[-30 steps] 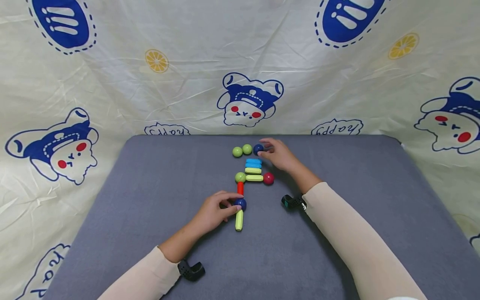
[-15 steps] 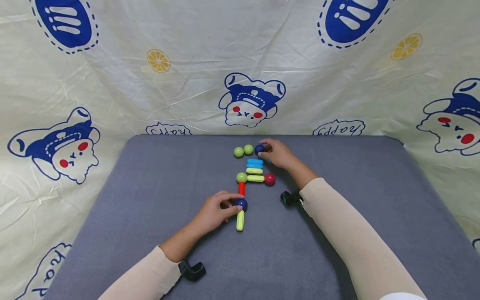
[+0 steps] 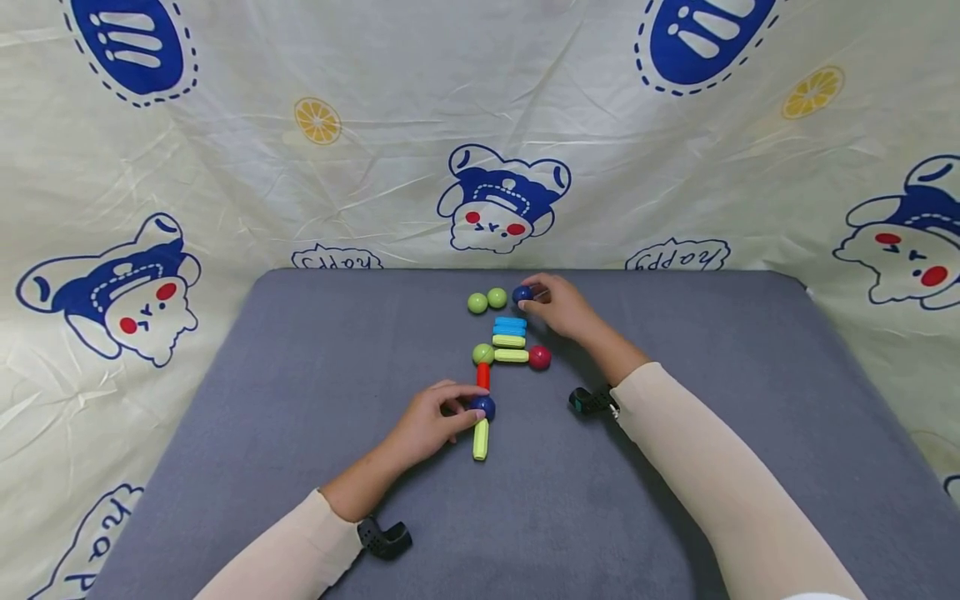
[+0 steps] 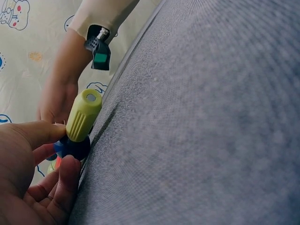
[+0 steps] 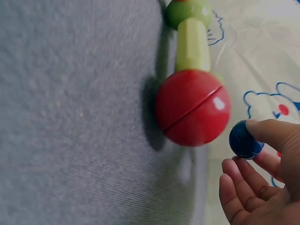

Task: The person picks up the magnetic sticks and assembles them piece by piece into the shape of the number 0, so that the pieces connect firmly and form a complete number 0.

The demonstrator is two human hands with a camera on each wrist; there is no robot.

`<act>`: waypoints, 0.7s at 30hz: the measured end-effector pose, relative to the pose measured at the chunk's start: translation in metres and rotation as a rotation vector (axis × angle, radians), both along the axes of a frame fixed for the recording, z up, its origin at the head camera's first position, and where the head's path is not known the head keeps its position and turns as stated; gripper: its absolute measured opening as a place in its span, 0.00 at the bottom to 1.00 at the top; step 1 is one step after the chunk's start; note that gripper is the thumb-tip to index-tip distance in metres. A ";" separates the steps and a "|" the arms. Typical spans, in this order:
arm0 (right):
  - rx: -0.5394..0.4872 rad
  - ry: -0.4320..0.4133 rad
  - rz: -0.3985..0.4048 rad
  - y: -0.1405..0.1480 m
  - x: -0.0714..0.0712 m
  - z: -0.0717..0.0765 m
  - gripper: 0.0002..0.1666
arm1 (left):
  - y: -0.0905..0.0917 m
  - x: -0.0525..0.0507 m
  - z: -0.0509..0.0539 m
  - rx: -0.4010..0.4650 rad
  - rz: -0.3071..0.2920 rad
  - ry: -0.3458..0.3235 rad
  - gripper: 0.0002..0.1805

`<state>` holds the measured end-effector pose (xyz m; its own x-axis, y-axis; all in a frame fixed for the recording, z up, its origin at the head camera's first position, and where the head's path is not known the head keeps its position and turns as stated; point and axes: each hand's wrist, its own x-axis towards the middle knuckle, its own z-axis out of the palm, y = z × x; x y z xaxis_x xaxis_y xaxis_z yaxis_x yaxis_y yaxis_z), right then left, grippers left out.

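My left hand (image 3: 433,422) pinches a dark blue ball (image 3: 484,407) between thumb and fingers. A yellow-green rod (image 3: 480,442) points from that ball toward me, and a red rod (image 3: 483,377) joins it to a green ball (image 3: 483,354). From the green ball another yellow-green rod (image 3: 512,356) runs right to a red ball (image 3: 539,357). Farther back, my right hand (image 3: 561,307) pinches a second dark blue ball (image 3: 522,294); the right wrist view shows this ball (image 5: 245,139) between thumb and finger, with the other fingers loosely bent.
Two loose green balls (image 3: 487,300) lie near the back edge of the grey table (image 3: 337,333). Just in front are two blue rods (image 3: 510,326) and a yellow-green rod (image 3: 508,342), side by side. A printed cloth (image 3: 375,192) hangs behind the table.
The right hand and its blue ball have shifted slightly right and back, away from the green balls. The left hand keeps its hold on the nearer blue ball.
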<state>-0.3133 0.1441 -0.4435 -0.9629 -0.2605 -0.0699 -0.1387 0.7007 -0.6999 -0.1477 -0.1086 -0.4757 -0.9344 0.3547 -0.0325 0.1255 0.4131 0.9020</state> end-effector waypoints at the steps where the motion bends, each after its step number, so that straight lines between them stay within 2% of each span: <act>1: -0.008 0.002 -0.002 0.001 0.003 0.003 0.24 | 0.000 0.000 0.000 0.000 0.000 -0.002 0.17; 10: -0.091 0.040 0.048 0.006 0.034 0.023 0.23 | -0.001 0.000 -0.001 -0.014 -0.001 0.002 0.17; 21: -0.102 0.086 0.153 0.006 0.081 0.035 0.23 | 0.000 0.000 0.000 -0.015 0.002 -0.007 0.17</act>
